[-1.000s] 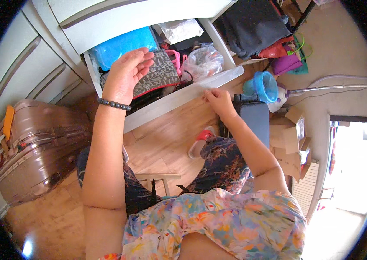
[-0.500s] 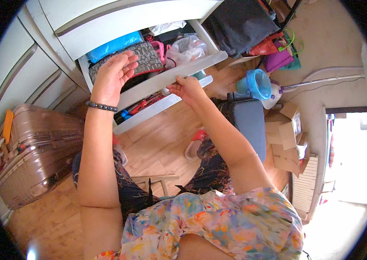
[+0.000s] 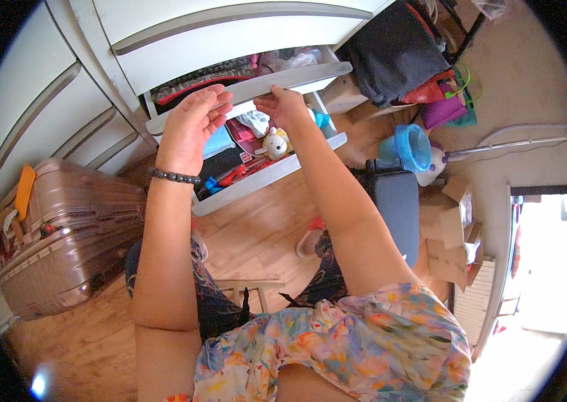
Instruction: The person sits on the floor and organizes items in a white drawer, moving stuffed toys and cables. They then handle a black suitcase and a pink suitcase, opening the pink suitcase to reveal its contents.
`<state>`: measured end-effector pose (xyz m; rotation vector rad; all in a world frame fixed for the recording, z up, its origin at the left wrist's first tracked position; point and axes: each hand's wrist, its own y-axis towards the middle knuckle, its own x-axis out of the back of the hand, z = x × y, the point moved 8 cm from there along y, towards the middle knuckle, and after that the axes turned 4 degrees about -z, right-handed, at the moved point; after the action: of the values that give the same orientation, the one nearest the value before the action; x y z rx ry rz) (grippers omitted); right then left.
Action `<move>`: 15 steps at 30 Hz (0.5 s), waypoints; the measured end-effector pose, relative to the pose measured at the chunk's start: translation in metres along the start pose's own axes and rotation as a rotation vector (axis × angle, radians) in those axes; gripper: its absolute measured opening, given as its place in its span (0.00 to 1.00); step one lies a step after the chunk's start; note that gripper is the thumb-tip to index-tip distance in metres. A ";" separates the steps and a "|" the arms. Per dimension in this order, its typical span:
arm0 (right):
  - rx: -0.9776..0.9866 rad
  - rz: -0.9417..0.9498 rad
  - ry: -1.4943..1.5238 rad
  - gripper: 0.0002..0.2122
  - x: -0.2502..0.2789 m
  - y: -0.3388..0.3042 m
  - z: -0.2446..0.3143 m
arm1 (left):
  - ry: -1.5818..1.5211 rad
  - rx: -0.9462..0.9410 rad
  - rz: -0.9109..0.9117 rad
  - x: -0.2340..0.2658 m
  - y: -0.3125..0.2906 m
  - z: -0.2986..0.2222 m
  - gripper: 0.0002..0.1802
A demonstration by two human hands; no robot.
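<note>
The white upper drawer stands partly pulled out, with folded patterned fabric and clear plastic bags inside. My left hand is at the left part of its front, fingers stretched and nothing held; a dark bead bracelet circles the wrist. My right hand touches the middle of the same front, fingers extended and apart. Beneath it, the lower drawer is pulled out farther. A cream plush toy, red items, a light blue item and white cloth lie in it.
A bronze hard-shell suitcase stands at left. To the right are a blue-lined bin, a dark padded seat, cardboard boxes and a black cloth-covered pile. A small wooden frame sits between my legs.
The upper drawer has slid inward, away from me, with both hands at its front. More of the lower drawer shows, including the plush toy. The view has shifted slightly.
</note>
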<state>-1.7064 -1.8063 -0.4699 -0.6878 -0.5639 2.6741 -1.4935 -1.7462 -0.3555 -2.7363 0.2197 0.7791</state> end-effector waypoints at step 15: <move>0.611 -0.285 -2.008 0.30 0.005 0.038 0.110 | -0.067 -0.088 -0.047 0.021 -0.001 -0.029 0.17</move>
<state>-1.7750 -1.8700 -0.4002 2.1456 -0.0674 2.0515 -1.4613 -1.7560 -0.3426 -2.7807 0.1089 0.8862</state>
